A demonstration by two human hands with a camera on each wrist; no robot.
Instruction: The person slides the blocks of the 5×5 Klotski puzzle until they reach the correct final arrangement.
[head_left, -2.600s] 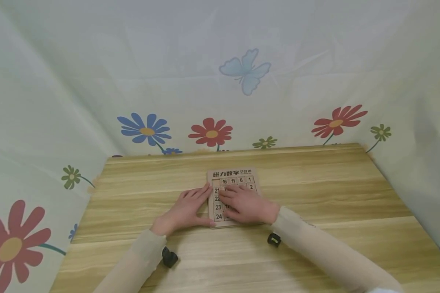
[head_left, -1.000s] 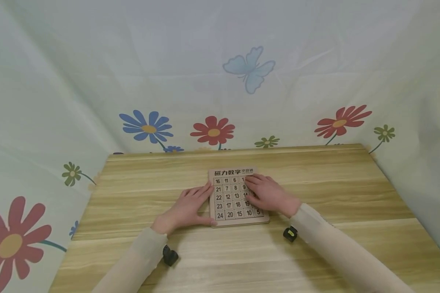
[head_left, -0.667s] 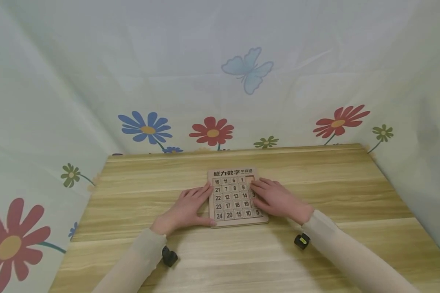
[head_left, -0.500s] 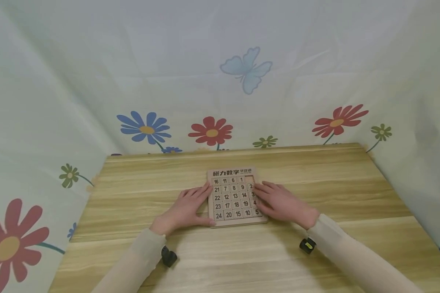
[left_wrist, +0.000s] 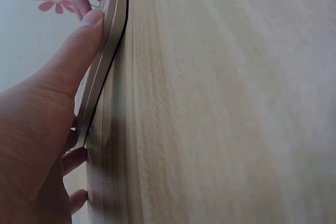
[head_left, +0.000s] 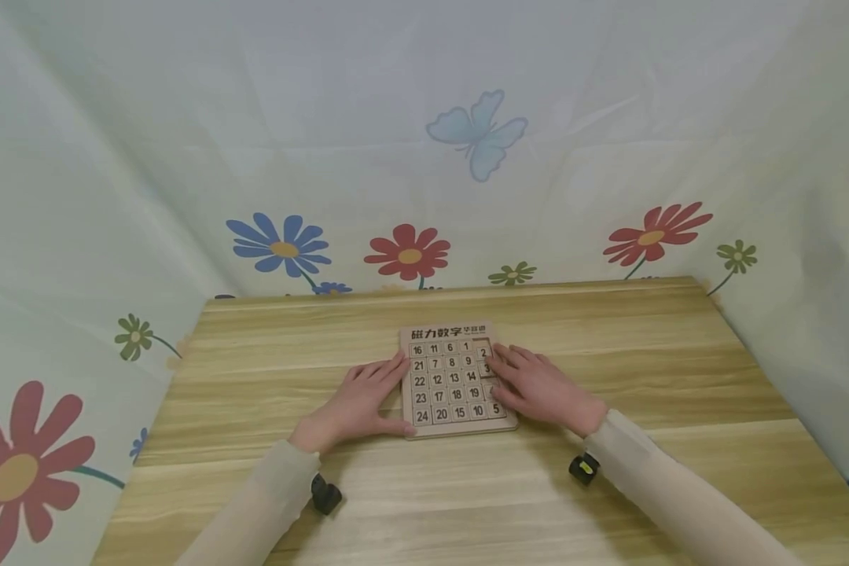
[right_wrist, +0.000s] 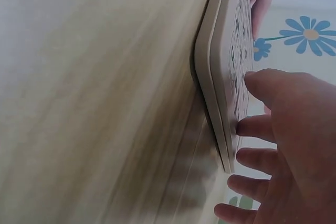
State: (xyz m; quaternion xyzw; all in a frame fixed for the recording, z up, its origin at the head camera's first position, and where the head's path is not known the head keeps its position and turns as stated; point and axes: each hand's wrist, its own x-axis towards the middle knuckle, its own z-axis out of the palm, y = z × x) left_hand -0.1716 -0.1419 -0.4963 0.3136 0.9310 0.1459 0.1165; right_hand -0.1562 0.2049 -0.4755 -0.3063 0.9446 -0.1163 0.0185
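Note:
A wooden sliding number puzzle [head_left: 460,429] lies flat on the table, its numbered tiles in a frame. In the head view my left hand [head_left: 357,405] rests at its left side, fingers along the edge and thumb on the lower-left corner. My right hand [head_left: 541,389] reaches in from the right with fairly straight fingers. Its fingertips touch the right column near tile 2 [head_left: 484,353] and tile 3 [head_left: 486,368]; the thumb partly covers the tile below. Narrow gaps show above tile 2 and below tile 3. In the right wrist view the thumb and index tip meet the board [right_wrist: 223,77].
The wood-grain table [head_left: 290,330] extends around the puzzle. A pale curtain [head_left: 325,118] printed with flowers and a butterfly stands behind it and at both sides. A small black device [head_left: 325,495] hangs at the left wrist, another [head_left: 583,468] at the right.
The top row has slid left, moving the gap from top left to top right. Tiles 2 and 3 have since shifted upward. My right hand went rightward off the middle tiles; the left stayed.

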